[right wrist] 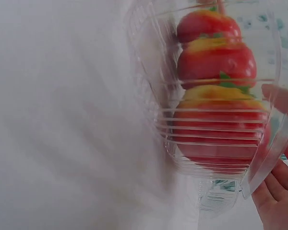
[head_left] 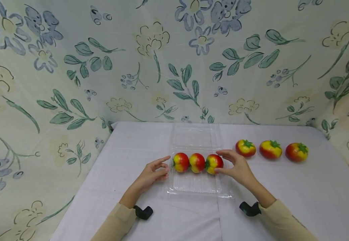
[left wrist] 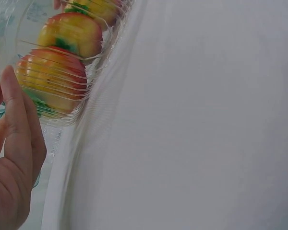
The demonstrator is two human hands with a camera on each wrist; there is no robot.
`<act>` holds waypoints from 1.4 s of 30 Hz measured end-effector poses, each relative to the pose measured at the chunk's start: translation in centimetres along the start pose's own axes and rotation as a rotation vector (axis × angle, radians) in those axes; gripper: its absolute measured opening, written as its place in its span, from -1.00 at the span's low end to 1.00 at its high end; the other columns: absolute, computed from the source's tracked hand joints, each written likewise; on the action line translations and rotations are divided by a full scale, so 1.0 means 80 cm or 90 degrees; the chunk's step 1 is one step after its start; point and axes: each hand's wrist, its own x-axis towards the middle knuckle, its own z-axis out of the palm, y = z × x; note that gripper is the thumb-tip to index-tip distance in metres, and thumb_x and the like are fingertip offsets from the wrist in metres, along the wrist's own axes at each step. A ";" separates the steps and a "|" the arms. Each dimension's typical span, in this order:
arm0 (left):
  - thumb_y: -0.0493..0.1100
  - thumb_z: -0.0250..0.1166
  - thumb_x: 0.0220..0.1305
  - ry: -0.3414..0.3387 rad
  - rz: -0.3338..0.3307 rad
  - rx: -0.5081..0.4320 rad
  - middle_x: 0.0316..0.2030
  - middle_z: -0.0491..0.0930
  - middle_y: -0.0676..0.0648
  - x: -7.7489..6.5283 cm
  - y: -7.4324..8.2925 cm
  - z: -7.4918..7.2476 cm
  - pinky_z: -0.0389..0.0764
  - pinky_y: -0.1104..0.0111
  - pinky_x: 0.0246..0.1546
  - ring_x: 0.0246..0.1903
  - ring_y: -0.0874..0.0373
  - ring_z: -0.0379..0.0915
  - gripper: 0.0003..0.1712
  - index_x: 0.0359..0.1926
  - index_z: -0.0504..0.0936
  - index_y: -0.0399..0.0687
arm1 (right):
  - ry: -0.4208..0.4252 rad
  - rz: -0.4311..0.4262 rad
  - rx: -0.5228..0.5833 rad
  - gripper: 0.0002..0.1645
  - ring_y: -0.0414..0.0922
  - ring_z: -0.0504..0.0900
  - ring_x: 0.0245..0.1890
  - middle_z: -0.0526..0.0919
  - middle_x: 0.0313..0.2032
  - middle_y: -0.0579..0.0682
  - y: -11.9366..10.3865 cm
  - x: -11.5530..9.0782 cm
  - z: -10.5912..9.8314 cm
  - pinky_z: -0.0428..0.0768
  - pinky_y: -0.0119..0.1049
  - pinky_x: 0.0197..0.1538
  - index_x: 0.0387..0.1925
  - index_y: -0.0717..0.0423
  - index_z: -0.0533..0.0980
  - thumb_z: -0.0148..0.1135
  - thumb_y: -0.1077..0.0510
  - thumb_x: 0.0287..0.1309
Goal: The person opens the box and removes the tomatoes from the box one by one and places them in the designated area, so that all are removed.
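Note:
An open clear plastic clamshell box [head_left: 192, 185] lies on the table, its lid [head_left: 196, 135] folded back. Three red-and-yellow fruits with green leafy caps sit in a row inside: a left fruit [head_left: 181, 162], a middle fruit [head_left: 197, 163] and a right fruit [head_left: 214, 164]. My right hand [head_left: 237, 169] pinches the right fruit between thumb and fingers at the box's right side. Beside the box's left wall is my left hand [head_left: 153, 174], its fingers fairly straight, with fingertips at the rim. In the left wrist view, those fingers [left wrist: 17, 120] lie near the ribbed wall.
To the right of the box, three more such fruits stand in a row: a near one [head_left: 245, 148], a middle one [head_left: 270, 149] and a far-right one [head_left: 296, 152]. White cloth [head_left: 138, 144] covers the table. A floral curtain [head_left: 174, 67] hangs behind and at both sides.

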 end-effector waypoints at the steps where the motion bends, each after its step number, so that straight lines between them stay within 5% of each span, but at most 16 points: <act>1: -0.27 0.30 0.37 0.001 -0.001 0.000 -0.08 0.48 -0.14 0.000 0.000 0.000 0.68 0.40 -0.16 -0.36 0.18 0.58 -0.34 0.45 0.36 -0.03 | -0.002 0.001 -0.008 -0.28 0.16 0.49 0.22 0.58 0.15 0.17 0.000 0.000 0.001 0.45 0.14 0.23 0.18 0.20 0.51 0.58 0.28 -0.07; 42: -0.25 0.32 0.36 0.001 0.001 0.003 -0.10 0.48 -0.13 0.000 0.000 0.001 0.68 0.42 -0.16 -0.35 0.20 0.58 -0.33 0.45 0.35 -0.04 | 0.011 -0.037 -0.154 -0.14 0.17 0.49 0.19 0.56 0.15 0.18 0.007 -0.001 0.016 0.46 0.17 0.22 0.19 0.20 0.50 0.66 0.33 -0.25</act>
